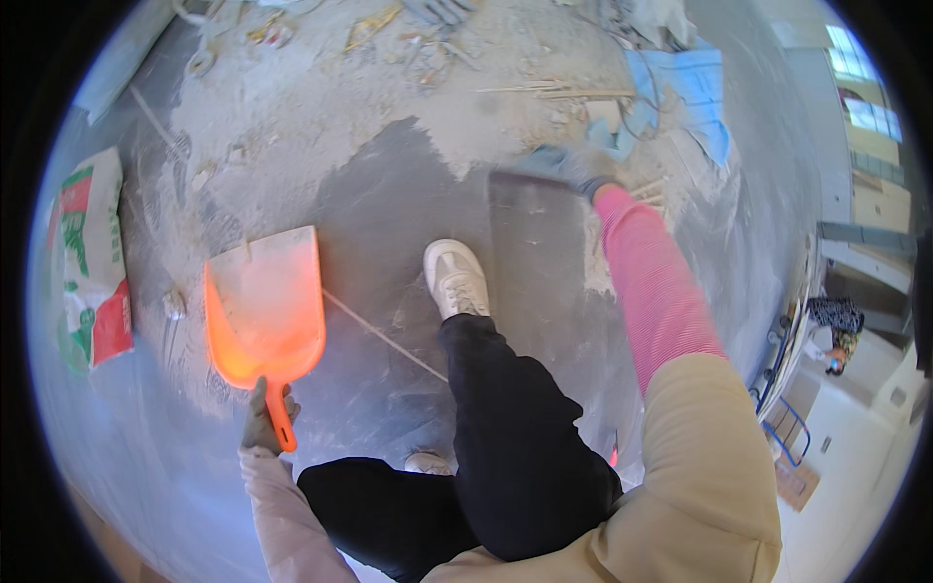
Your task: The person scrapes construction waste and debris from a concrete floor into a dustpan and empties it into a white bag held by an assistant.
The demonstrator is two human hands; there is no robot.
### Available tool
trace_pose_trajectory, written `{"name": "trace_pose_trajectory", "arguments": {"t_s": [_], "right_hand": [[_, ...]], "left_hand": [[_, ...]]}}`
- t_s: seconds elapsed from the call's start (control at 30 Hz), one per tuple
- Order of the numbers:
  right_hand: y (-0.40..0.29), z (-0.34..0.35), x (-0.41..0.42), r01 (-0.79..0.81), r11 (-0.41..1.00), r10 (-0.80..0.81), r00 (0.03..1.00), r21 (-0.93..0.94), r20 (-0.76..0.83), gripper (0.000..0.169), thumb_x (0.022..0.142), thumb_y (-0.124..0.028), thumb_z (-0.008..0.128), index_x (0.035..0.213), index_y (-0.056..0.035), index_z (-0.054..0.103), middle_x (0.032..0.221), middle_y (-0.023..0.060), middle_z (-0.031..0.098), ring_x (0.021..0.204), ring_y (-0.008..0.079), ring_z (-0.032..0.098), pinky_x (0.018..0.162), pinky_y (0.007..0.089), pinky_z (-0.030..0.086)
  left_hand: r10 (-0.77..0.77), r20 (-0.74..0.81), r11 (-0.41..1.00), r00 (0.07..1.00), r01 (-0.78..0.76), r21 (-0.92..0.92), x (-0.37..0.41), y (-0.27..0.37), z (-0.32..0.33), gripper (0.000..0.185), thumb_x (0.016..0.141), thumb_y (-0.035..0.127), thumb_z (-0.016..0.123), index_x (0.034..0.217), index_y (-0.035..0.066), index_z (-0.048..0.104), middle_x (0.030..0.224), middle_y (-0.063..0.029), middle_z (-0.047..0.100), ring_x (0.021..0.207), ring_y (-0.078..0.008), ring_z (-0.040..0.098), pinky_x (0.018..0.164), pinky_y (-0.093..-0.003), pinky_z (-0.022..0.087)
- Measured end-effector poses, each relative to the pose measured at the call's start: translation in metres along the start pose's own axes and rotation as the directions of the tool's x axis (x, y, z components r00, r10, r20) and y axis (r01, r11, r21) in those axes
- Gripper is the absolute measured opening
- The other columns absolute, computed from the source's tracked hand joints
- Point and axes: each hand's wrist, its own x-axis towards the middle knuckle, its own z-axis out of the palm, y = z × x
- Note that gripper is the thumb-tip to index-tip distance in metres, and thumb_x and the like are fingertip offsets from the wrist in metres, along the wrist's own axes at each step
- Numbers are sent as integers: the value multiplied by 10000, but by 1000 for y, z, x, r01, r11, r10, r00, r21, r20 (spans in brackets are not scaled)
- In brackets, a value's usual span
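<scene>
An orange plastic dustpan (266,306) hangs or rests at the left, its pan coated with pale dust. My left hand (264,417), in a grey glove, grips its handle. My right hand (583,171), also gloved and blurred by motion, reaches out to the dusty floor with a long flat tool (532,181) in it; blur hides what kind of tool it is. A layer of pale dust and debris (291,124) covers the floor beyond. Between my hands lies darker floor (393,189) with a ragged dust edge.
A printed sack (91,262) lies at the left. Blue sheet material (685,95), thin strips (554,91) and a grey glove (437,11) lie among the debris. My white shoe (458,280) stands in the middle. Another person (838,339) and a blue-handled trolley (791,430) are far right.
</scene>
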Motion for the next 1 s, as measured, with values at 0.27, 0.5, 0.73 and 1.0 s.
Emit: {"name": "trace_pose_trajectory", "arguments": {"t_s": [0.27,0.5,0.73,1.0], "right_hand": [[-196,-84,-31,578,814,-545,792,53,-273,224,833,-339,500,924,-212,662,840,99,655,751,294,629,663,396,499],[-472,-17,-201,877,345,-877,174,334,449,252,764,-164,528,959,-96,673,914,158,655,878,313,635,725,439,501],[-578,-14,-196,729,469,-881,431,499,197,399,834,-412,438,971,-105,654,971,164,635,897,324,614,747,429,477],[-428,-109,37,615,728,-618,780,302,-99,664,609,-383,696,1160,-72,495,1041,185,573,960,316,570,808,392,454]], "left_hand": [[112,-322,993,940,-96,67,-58,-10,-44,495,836,563,481,967,86,470,544,-35,402,397,-121,343,377,-259,287],[169,-643,935,747,-328,-135,-137,-96,-139,532,836,585,460,914,59,478,538,-42,402,399,-141,373,378,-264,351],[106,-797,905,594,-390,-170,-176,-145,-153,535,812,604,489,896,77,454,536,-26,389,396,-138,364,378,-270,333],[65,-794,850,604,-451,-273,-167,-141,-140,527,807,615,489,870,93,455,563,-24,400,416,-120,372,389,-247,336]]}}
